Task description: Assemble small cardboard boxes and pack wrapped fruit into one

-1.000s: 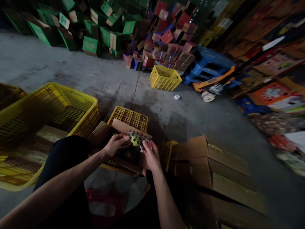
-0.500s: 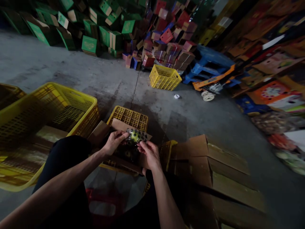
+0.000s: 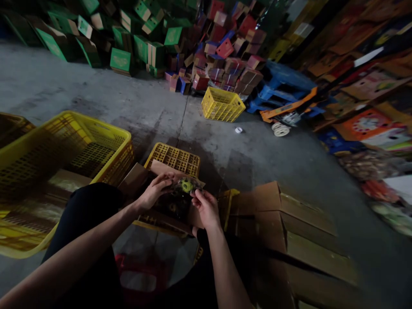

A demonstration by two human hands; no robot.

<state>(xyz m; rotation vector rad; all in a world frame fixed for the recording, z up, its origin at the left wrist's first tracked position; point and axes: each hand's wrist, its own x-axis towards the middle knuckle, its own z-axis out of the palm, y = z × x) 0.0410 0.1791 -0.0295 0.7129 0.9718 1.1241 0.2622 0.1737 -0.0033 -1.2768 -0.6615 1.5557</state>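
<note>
Between my hands is a small clear plastic bag (image 3: 186, 185) with dark spots and something round and green inside, perhaps a fruit. My left hand (image 3: 156, 192) has its fingers curled at the bag's left end. On the opposite side, my right hand (image 3: 205, 207) pinches the right end between thumb and fingers. Just below the bag is an open cardboard box (image 3: 162, 166), its flaps raised, with dark, shiny contents I cannot make out. The box rests on an upturned yellow crate (image 3: 175, 156).
At left stands a large yellow crate (image 3: 117, 137) with cardboard inside. Stacked cardboard boxes (image 3: 268, 197) are close on my right. A red stool (image 3: 141, 268) is below me. Farther off are another yellow crate (image 3: 222, 105), an orange pallet jack (image 3: 289, 105) and piled green cartons (image 3: 120, 60).
The bag has turned and shifted slightly right between my hands, its spotted film now bunched. My left fingers have curled over more, and my right hand has moved a little right.
</note>
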